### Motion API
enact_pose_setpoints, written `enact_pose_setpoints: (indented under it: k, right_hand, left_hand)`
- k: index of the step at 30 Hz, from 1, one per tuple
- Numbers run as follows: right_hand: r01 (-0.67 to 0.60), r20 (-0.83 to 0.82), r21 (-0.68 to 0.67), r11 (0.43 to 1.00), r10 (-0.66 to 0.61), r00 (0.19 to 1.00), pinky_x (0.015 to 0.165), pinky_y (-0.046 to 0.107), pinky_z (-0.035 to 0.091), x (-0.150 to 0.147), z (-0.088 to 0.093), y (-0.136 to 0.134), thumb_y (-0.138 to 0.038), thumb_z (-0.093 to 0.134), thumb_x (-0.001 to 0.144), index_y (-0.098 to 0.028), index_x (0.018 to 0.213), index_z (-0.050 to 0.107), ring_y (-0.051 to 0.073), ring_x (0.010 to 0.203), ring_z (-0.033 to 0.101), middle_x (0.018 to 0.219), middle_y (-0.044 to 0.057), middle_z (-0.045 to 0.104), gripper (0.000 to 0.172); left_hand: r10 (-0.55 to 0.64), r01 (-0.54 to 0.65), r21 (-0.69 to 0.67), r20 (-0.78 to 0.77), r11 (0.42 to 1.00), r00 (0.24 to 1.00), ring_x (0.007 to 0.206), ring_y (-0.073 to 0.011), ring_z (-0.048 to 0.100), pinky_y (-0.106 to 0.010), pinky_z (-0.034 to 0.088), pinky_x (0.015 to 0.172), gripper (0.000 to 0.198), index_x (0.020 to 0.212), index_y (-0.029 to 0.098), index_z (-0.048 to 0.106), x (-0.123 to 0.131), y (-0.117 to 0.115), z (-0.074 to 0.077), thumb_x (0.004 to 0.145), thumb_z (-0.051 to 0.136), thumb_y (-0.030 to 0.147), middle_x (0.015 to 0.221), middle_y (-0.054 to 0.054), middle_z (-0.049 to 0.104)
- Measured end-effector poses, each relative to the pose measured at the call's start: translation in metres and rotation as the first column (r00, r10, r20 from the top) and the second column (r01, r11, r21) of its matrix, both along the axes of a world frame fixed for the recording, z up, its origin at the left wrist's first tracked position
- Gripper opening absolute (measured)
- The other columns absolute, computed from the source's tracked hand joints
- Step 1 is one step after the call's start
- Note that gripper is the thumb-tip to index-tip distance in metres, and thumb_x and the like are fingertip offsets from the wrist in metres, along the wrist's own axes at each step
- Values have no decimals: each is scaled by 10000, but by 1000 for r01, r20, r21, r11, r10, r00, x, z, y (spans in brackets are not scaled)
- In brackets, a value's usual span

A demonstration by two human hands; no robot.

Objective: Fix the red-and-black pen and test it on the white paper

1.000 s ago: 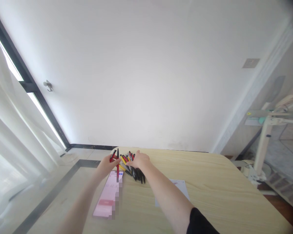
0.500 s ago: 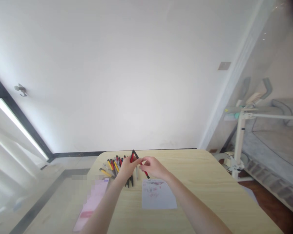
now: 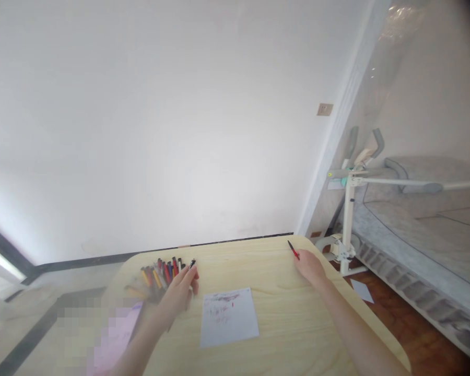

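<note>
Over the far right corner of the table, my right hand [image 3: 310,268] is closed on a red and black pen [image 3: 293,250], which points away from me. My left hand [image 3: 179,291] is at the right side of a loose bunch of pens [image 3: 166,271] in red, yellow, black and white. Between its thumb and fingers shows the black end of a pen [image 3: 192,263]; the rest is hidden by the hand. A white sheet of paper [image 3: 230,328] with dark and reddish scribbles lies between my forearms.
The pale wooden table [image 3: 290,334] stands against a white wall [image 3: 196,130]. A pink sheet [image 3: 115,339] lies at the left, partly pixelated. To the right are a white exercise machine [image 3: 348,219], a grey sofa [image 3: 407,224] and paper on the floor [image 3: 362,291].
My hands were together above the paper and have parted. The right hand carried the red and black pen far to the right; the left stays by the pens. The view has turned right.
</note>
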State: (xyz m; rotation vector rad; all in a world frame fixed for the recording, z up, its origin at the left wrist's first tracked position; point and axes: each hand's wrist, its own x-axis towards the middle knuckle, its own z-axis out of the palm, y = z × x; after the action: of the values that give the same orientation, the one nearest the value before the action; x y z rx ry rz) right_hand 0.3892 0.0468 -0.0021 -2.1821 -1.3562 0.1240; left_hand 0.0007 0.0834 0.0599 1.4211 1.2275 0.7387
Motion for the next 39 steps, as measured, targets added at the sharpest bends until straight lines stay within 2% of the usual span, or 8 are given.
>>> enact_pose_setpoints:
  k: [3, 6, 13, 18, 21, 26, 35, 39]
  right_hand:
    - [56, 2, 30, 998, -56, 998, 603, 285, 385, 14, -9, -4, -211, 504, 739, -184, 688, 623, 227, 710, 608, 716, 87, 667, 133]
    - [87, -27, 100, 991, -84, 996, 626, 261, 415, 20, -11, 0, -240, 467, 777, -190, 834, 594, 201, 760, 622, 807, 69, 678, 148]
    - [78, -40, 200, 977, -71, 997, 658, 249, 429, 4, -19, 6, -250, 425, 819, -207, 912, 520, 187, 809, 631, 865, 55, 677, 139]
    - [71, -19, 185, 980, -69, 997, 635, 264, 412, -4, -18, 3, -242, 442, 811, -206, 855, 532, 211, 767, 634, 756, 52, 670, 107]
    - [49, -30, 177, 983, -45, 999, 620, 256, 419, -2, -8, 4, -229, 441, 807, -203, 823, 539, 199, 745, 641, 767, 53, 669, 103]
    - [23, -37, 170, 985, -17, 999, 602, 240, 426, 3, 8, 7, -236, 436, 802, -193, 809, 563, 178, 708, 642, 812, 58, 672, 133]
    - [70, 61, 114, 991, -77, 995, 605, 247, 391, 0, -8, 4, -230, 389, 831, -177, 876, 586, 191, 719, 606, 747, 60, 652, 209]
    - [72, 118, 61, 996, -79, 990, 578, 238, 360, 9, -1, 9, -243, 394, 842, -171, 887, 599, 181, 689, 585, 716, 50, 637, 221]
  left_hand:
    - [-12, 12, -2, 8, 1000, 1000, 296, -65, 302, -191, 180, 305, 394, 685, 201, 460, 5, -6, 4, 709, 411, 591, 490, 48, 485]
    - [-3, 3, -6, 31, 1000, 999, 299, -67, 304, -192, 176, 314, 393, 714, 199, 488, 10, -12, 9, 712, 416, 585, 490, 48, 478]
    - [34, -33, -36, 21, 999, 999, 379, -98, 401, -179, 225, 343, 393, 676, 189, 489, 5, -14, 3, 696, 438, 578, 460, 46, 448]
    - [99, -98, -61, 21, 993, 995, 440, -128, 464, -185, 260, 361, 428, 640, 187, 496, 1, -22, 3, 631, 470, 614, 456, 34, 459]
    - [155, -154, -31, 29, 988, 988, 418, -126, 449, -190, 242, 351, 452, 636, 189, 499, -1, -31, 10, 611, 465, 639, 463, 29, 465]
    - [145, -145, 4, 22, 989, 989, 420, -130, 450, -199, 235, 338, 424, 652, 201, 514, -5, -39, 19, 636, 465, 621, 491, 16, 483]
    - [142, -137, -53, 105, 989, 984, 403, -98, 397, -176, 196, 335, 428, 636, 189, 482, -6, -39, 11, 618, 493, 616, 466, 38, 451]
    - [122, -120, -40, 58, 992, 991, 368, -96, 383, -184, 204, 323, 435, 635, 187, 494, -8, -37, 10, 622, 476, 621, 446, 45, 445]
